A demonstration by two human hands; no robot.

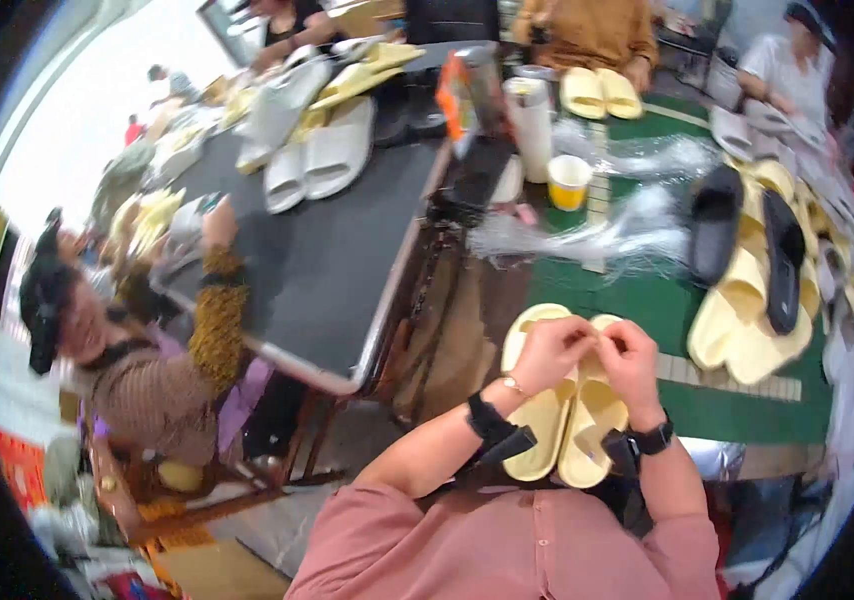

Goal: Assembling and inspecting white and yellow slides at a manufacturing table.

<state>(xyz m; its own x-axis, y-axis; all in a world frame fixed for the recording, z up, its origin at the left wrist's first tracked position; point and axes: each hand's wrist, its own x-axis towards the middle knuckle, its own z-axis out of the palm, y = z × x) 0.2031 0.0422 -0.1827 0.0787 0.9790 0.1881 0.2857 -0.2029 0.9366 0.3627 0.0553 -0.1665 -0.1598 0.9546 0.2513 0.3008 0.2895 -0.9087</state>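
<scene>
My left hand (pixel 553 352) and my right hand (pixel 630 362) meet above a pair of pale yellow slide slippers (pixel 540 440), fingertips pinched close together. Whatever sits between the fingers is too small to make out. The slippers lie side by side at the near edge of the green table top (pixel 607 300), toes and straps partly covered by my hands. Beyond them a bundle of clear, thin plastic strands (pixel 587 240) is spread out, with a second clear bundle (pixel 667 155) behind it. Both my wrists wear dark bands.
To the right, black slippers (pixel 716 225) rest on stacked yellow slippers (pixel 745 330). A yellow-and-white paper cup (pixel 568 185) and a white bottle (pixel 530 130) stand at the back. On the left, a dark table (pixel 307 270) bears slippers, with a co-worker (pixel 157 370) beside it; others sit across.
</scene>
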